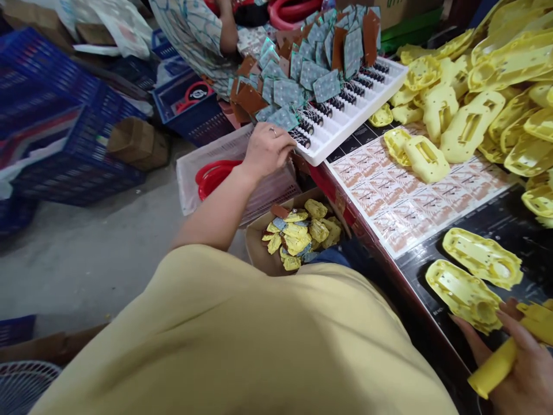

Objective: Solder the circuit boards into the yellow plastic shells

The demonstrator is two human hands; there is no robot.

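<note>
My left hand reaches to the near corner of a white slotted tray. Its fingers are bent together by the lowest circuit board; what they pinch, if anything, is hidden. Green and brown circuit boards, wired to small black parts, stand in rows in the tray. At the lower right, my right hand is wrapped round a yellow tool with a round handle, cut off by the frame edge. Beside its fingertips lies a yellow plastic shell half, inner side up. A second shell half lies just beyond it.
A large heap of yellow shells covers the table's far right, partly on a printed sheet. Below the table edge stands a carton of yellow pieces. Blue crates stand left; another person's arm is behind the tray.
</note>
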